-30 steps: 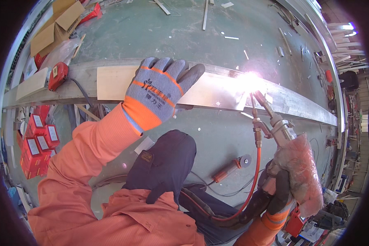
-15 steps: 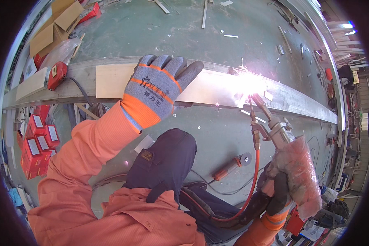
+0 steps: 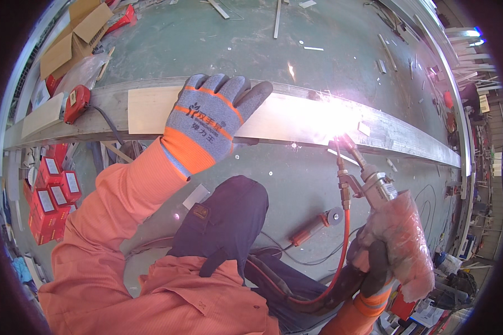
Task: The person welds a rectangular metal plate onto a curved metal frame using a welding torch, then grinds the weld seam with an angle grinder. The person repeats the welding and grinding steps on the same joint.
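Note:
A pale flat metal plate lies along a long grey metal beam that crosses in front of me. My left hand, in a grey and orange glove, presses on the plate. Its fingers bend over the far edge, with the thumb stretched to the right. My right hand, gloved too, is closed around a welding torch wrapped in clear plastic. Beside the torch nozzle runs a thin feed tube with an orange hose. White-pink glare at the nozzle hides the plate's right end.
An angle grinder lies on the green floor, its cable nearby. On the beam's left sit a red tape measure and another flat piece. Red boxes are stacked at left; an open carton stands behind. Metal offcuts litter the far floor.
The torch and its glare have shifted slightly left. A bright spark now flies above the beam. My left hand stays on the plate, appearing a touch further left.

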`<state>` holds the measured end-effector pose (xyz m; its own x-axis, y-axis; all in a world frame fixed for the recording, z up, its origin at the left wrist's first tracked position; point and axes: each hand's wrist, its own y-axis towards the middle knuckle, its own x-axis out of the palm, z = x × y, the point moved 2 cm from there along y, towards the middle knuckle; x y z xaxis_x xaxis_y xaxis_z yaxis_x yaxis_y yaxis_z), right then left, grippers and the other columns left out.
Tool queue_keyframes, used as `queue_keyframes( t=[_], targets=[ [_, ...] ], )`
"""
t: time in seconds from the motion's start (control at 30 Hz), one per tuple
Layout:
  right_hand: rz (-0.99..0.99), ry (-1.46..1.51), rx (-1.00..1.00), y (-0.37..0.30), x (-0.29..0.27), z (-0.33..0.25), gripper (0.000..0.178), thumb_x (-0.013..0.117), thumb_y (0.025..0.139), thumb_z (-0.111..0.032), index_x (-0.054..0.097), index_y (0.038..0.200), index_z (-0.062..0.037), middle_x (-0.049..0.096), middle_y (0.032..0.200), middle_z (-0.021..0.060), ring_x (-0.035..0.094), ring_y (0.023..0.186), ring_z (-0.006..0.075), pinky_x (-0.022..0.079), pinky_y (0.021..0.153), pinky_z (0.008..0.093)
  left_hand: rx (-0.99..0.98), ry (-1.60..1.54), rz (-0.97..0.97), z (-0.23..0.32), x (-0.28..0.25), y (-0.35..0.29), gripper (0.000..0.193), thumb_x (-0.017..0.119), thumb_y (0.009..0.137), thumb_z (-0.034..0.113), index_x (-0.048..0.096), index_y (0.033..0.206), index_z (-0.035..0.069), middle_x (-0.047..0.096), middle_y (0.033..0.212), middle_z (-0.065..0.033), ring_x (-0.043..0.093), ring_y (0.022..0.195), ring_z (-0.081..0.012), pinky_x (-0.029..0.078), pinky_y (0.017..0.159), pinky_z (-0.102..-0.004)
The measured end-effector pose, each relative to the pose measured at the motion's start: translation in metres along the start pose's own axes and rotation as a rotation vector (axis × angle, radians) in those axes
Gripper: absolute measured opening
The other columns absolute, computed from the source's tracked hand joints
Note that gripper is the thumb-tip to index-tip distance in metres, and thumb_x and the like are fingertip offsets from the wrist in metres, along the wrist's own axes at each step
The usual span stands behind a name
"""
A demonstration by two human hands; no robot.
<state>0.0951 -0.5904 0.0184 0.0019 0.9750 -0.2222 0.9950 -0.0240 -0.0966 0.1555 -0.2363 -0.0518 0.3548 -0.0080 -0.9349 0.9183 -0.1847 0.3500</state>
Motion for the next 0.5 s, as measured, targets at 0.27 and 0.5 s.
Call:
queue_keyframes(
  t=[0.27, 0.5],
  targets=[
    [-0.062, -0.058, 0.064, -0.006, -0.017, -0.001, 0.059, 0.065, 0.089, -0.015, 0.053, 0.143, 0.0045, 0.063, 0.115, 0.0086, 0.06, 0.098, 0.0193, 0.05, 0.084, 0.0338, 0.016, 0.024, 0.015, 0.0, -0.001, 0.001, 0.095, 0.089, 0.074, 0.028, 0.052, 0.161, 0.017, 0.062, 0.123, -0.0068, 0.061, 0.113, -0.0285, 0.046, 0.097, -0.0475],
    [-0.028, -0.007, 0.02, -0.008, -0.015, 0.014, 0.043, 0.073, 0.088, -0.019, 0.063, 0.125, 0.0003, 0.065, 0.104, 0.0076, 0.062, 0.086, 0.0188, 0.054, 0.072, 0.0333, 0.0, 0.031, 0.032, 0.0, 0.0, 0.0, 0.097, 0.092, 0.072, 0.032, 0.053, 0.16, 0.019, 0.062, 0.125, -0.0061, 0.061, 0.114, -0.0277, 0.046, 0.098, -0.0468]
  ],
)
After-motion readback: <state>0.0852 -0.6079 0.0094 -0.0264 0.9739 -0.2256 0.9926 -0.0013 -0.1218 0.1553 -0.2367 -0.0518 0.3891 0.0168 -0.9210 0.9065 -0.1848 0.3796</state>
